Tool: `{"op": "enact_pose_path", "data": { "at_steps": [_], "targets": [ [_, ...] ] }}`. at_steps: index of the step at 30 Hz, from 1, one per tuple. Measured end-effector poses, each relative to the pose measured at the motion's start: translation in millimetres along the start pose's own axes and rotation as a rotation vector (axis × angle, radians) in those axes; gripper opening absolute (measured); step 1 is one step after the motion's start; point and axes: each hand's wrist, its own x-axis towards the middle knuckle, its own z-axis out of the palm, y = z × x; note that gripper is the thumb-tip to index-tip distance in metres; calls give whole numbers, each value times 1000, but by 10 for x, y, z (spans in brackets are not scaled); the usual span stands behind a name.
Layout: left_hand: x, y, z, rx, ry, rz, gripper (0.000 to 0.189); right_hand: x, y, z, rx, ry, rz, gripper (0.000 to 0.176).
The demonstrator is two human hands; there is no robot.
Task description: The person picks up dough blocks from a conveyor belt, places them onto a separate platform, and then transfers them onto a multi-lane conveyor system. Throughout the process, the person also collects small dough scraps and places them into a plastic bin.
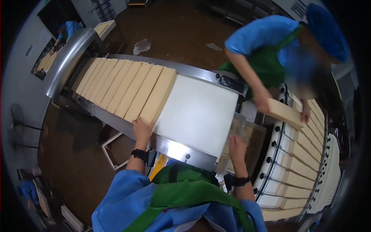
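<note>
Long pale beige blocks (133, 87) lie side by side on a white conveyor belt (197, 112) with metal side rails. My left hand (142, 128) touches the near end of the rightmost block, its fingers at the block's lower corner; it does not wrap round it. At the belt's right end, my right hand (237, 148) is raised beside the edge, fingers curled, with no object visible in it. Both wrists wear black bands.
Across the belt's end, a co-worker in blue and green holds a block (286, 113) over a second conveyor (270, 154) carrying more blocks in lanes. Plastic bins (253, 143) stand between the conveyors. A curved metal hood (69, 62) spans the belt's far left.
</note>
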Motion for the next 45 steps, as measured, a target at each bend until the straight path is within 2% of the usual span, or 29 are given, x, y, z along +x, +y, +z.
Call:
{"op": "enact_pose_path", "data": {
  "at_steps": [2,3,5,7,9,11,16,20,21,24,27,30,32,33,36,38,40,41,43,45],
  "targets": [
    [77,-21,47,-29,-113,-23,80,327,-142,404,1,-108,-20,14],
    [74,-26,87,28,-69,10,80,495,-203,599,-45,-191,-2,16],
    [34,-34,176,146,11,80,79,819,-301,1042,34,-278,-160,25],
    [45,-33,177,161,-28,100,79,1102,-382,1538,-119,-356,-237,37],
    [22,29,82,172,-43,124,79,1368,-584,2004,-290,-368,-220,52],
    [30,16,99,163,-60,140,80,1623,-883,2357,-333,-374,-176,63],
    [31,6,108,161,-79,185,84,2182,-1508,2873,-333,-382,-120,69],
    [47,55,47,173,-122,176,82,2288,-1627,3036,-375,-466,-50,72],
    [57,79,27,187,-134,166,80,2267,-1698,2956,-288,-504,23,73],
    [32,81,22,150,-89,190,79,2173,-1601,2839,-320,-399,66,73],
    [-12,61,51,24,-169,314,83,2064,-1331,2434,-292,-336,202,76],
    [-89,326,-122,-159,-480,363,80,1890,-794,1871,-320,-227,330,82],
    [-127,543,-272,-251,-645,468,77,1769,-633,1297,-297,-191,527,88],
    [-169,654,-296,-293,-736,519,75,1702,-565,1090,-293,-162,548,90],
    [-449,968,-144,-120,-825,541,77,1411,-254,756,-313,-58,640,91],
    [-605,1060,71,-249,-644,657,74,1195,66,616,-293,94,676,86],
    [-764,1180,140,-323,-512,793,74,881,216,224,-90,264,631,80],
    [-856,1282,139,-383,-496,846,72,673,316,14,1,359,618,78],
    [-1030,1614,-52,-448,-537,941,76,260,533,-355,-82,665,562,73],
    [-1284,1960,-141,-487,-535,1094,78,-194,640,-930,-184,760,577,73]
  ]
}}
